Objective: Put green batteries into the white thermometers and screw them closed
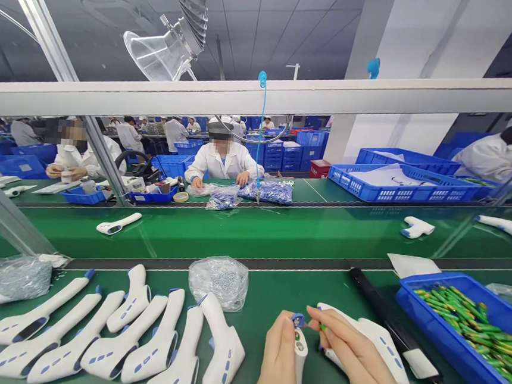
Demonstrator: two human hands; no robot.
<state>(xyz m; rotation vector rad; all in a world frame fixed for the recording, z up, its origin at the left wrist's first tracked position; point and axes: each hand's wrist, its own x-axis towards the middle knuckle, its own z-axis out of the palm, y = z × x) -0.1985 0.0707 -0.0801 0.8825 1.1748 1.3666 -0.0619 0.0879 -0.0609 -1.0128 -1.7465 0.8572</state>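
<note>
My left hand (278, 358) is closed around a white handheld thermometer (299, 363), held with its handle end up. The blue end cap (298, 320) is flipped open, showing round battery openings. Close to that end, my right hand (361, 353) pinches a small green battery (323, 327), mostly hidden by the fingers. Beneath the right hand lies another white thermometer (386, 347). To the left, several white thermometers (135, 340) with blue buttons lie in a slanting row on the green bench.
A blue bin (453, 346) of green batteries stands at right, beside a black electric screwdriver (375, 310). Bags of screws (219, 281) lie behind the thermometers. A green conveyor (234, 232) runs across, carrying spaced thermometers. Blue trays (363, 192) and a co-worker (225, 162) are beyond.
</note>
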